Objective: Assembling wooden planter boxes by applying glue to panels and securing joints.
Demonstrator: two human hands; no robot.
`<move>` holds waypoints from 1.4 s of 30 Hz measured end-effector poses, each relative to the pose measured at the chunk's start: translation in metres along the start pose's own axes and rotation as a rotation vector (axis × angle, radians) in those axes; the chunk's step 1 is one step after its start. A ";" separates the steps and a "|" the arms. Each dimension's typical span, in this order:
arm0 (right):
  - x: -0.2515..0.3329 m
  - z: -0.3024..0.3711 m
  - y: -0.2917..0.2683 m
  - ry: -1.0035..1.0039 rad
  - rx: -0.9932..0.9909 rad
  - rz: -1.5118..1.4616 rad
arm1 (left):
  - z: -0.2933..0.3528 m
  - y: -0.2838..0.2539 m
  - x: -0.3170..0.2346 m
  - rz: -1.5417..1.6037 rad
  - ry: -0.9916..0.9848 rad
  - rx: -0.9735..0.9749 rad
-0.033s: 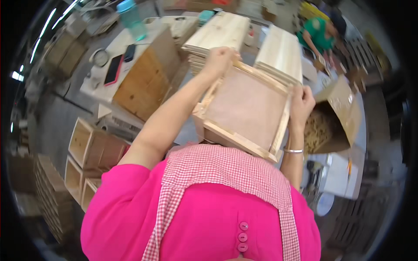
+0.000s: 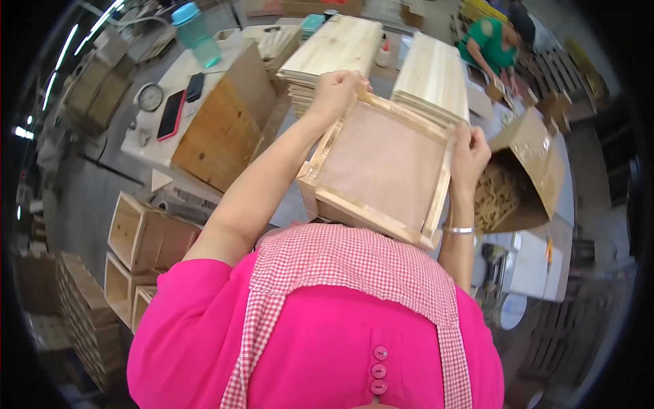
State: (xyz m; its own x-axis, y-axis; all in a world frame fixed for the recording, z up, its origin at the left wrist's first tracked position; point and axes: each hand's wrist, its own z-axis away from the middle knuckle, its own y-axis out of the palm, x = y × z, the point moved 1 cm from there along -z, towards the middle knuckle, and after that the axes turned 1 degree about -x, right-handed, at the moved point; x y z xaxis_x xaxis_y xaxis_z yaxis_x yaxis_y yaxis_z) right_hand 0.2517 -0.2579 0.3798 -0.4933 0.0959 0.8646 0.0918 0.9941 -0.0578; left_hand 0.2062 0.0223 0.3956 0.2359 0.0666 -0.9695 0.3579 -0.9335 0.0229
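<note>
A square wooden box (image 2: pixel 381 163) stands in front of me, its upper side a thin light-brown panel inside a pale wooden frame. My left hand (image 2: pixel 338 95) is closed at the far left corner, fingers curled over the frame. On the right rim, near the far right corner, my right hand (image 2: pixel 469 153) is closed with the fingers bent against the wood. Whether either hand also pinches a small part is hidden. Just beyond the box lie two stacks of pale boards, a left stack (image 2: pixel 334 49) and a right stack (image 2: pixel 430 78).
An open cardboard box (image 2: pixel 538 170) holding many small wooden pieces (image 2: pixel 496 198) stands at my right. On the left, a bench (image 2: pixel 221 133) carries a phone (image 2: pixel 172 114), tape roll (image 2: pixel 150 97) and blue bottle (image 2: pixel 197 37). Wooden boxes (image 2: pixel 146 235) are stacked lower left. A co-worker (image 2: pixel 494 44) works far right.
The whole view has shifted slightly, and the picture is sharper. Both hands keep their places on the wooden box.
</note>
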 end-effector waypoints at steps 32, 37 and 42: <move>-0.305 0.121 -0.176 0.317 0.301 1.047 | 0.018 0.037 -0.018 -0.188 -0.218 -0.067; -0.356 0.176 -0.219 0.053 0.375 1.119 | 0.016 0.029 -0.018 -0.392 -0.096 -0.004; -0.346 0.184 -0.210 0.228 0.460 0.862 | 0.012 0.021 0.013 -0.110 0.056 0.024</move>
State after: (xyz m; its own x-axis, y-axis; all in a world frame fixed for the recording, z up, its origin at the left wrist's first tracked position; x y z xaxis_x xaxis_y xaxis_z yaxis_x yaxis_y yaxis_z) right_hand 0.2442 -0.4909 0.0011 -0.2338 0.8282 0.5093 -0.0274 0.5180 -0.8550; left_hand 0.2061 -0.0006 0.3810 0.2472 0.1880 -0.9505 0.3624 -0.9278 -0.0893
